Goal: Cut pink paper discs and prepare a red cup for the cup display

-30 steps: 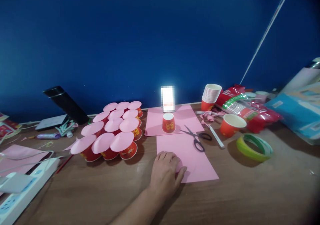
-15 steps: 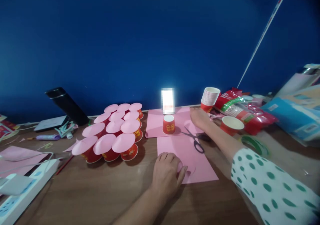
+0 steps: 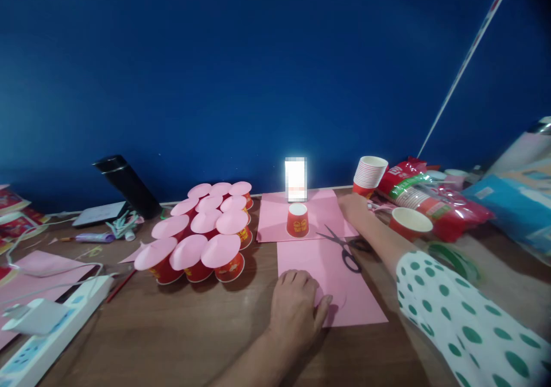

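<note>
My left hand [image 3: 299, 309] lies flat on the near left corner of a pink paper sheet [image 3: 353, 298], fingers resting on it and holding nothing. My right hand [image 3: 353, 206], on an arm in a white sleeve with green dots, reaches across to the right edge of the far pink sheet [image 3: 275, 217]. It is close to a stack of red paper cups [image 3: 369, 174], and its fingers are too blurred to read. Black-handled scissors [image 3: 346, 249] lie between the two sheets, just under my right forearm. An upturned red cup [image 3: 298, 220] stands on the far sheet.
A cluster of red cups capped with pink paper discs [image 3: 202, 237] stands to the left. An open red cup [image 3: 410, 223], a bag of cups [image 3: 426, 194] and a green tape roll [image 3: 456, 258] lie right. A black flask [image 3: 129, 186] and white power strip [image 3: 47, 329] are at the left.
My right arm came into view from the right and reached over the scissors to the far sheet's right edge. My left hand stayed on the near sheet.
</note>
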### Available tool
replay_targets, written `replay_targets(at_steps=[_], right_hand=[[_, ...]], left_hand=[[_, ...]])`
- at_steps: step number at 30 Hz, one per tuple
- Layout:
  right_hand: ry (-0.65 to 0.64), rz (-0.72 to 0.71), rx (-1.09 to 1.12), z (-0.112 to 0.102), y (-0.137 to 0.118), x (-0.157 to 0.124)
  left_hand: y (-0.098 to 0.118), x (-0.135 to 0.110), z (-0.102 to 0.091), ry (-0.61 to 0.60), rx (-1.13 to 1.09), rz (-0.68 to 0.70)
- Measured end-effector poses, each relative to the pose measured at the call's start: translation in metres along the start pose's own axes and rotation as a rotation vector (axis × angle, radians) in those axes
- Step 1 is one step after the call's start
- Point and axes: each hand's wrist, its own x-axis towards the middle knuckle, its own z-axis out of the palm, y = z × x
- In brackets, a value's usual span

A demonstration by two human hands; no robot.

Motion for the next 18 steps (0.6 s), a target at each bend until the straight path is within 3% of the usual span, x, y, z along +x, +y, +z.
replay_targets(at_steps=[9, 14, 18], right_hand=[[0.299, -0.032, 0.108, -0.009, 0.001, -0.014], [0.471, -0.119, 0.296, -0.023, -0.003, -0.024], [0.577, -0.153, 0.507, -0.028, -0.002, -0.049]], left_hand=[[0.0, 0.0, 0.0, 0.005, 0.017, -0.001], [0.0, 0.0, -0.001, 0.002, 0.014, -0.005], [0.0, 0.0, -0.002, 0.008, -0.016, -0.007]])
